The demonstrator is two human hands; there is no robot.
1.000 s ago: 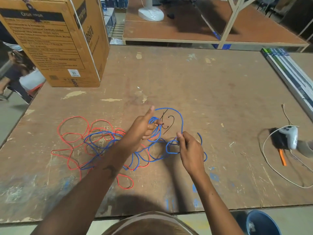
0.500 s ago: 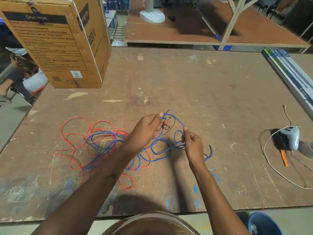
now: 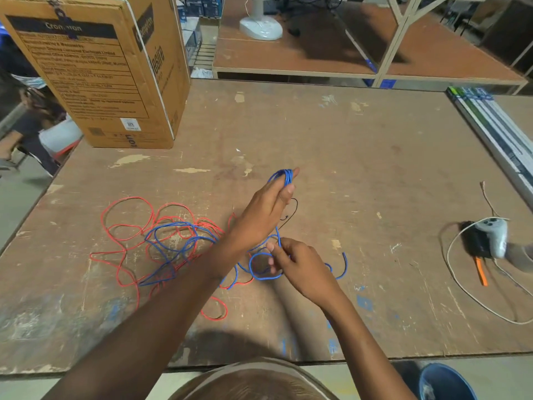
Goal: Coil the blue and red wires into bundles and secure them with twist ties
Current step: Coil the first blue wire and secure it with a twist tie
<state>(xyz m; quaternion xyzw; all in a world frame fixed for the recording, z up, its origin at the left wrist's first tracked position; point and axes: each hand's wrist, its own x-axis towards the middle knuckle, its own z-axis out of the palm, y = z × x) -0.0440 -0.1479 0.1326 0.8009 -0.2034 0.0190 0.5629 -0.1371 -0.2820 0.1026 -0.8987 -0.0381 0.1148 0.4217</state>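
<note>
We see the left hand (image 3: 266,210) raised above the table (image 3: 360,168), its fingers extended forward and held together, with several turns of the blue wire (image 3: 285,177) looped around the fingertips; the thumb lies against the side of the fingers just below the coil. The small coil stands at the far end of the hand, its loops wrapped across the fingers, so that its long axis runs roughly crosswise to the direction in which the fingers point, which is away from the viewer and slightly to the right. From the coil a single blue strand descends toward the right hand (image 3: 300,265), whose thumb and forefinger are curled and pinch this strand; the remaining fingers are folded loosely. The right hand sits lower and nearer the viewer, just above the loose blue loops lying on the table. Both forearms reach forward from the lower edge, the left one crossing diagonally over the tangle. The rest of the blue wire lies intermixed with the red wire (image 3: 127,223) to the left of the hands. A thin black twist tie (image 3: 292,212) lies on the table just beside the left hand.
</note>
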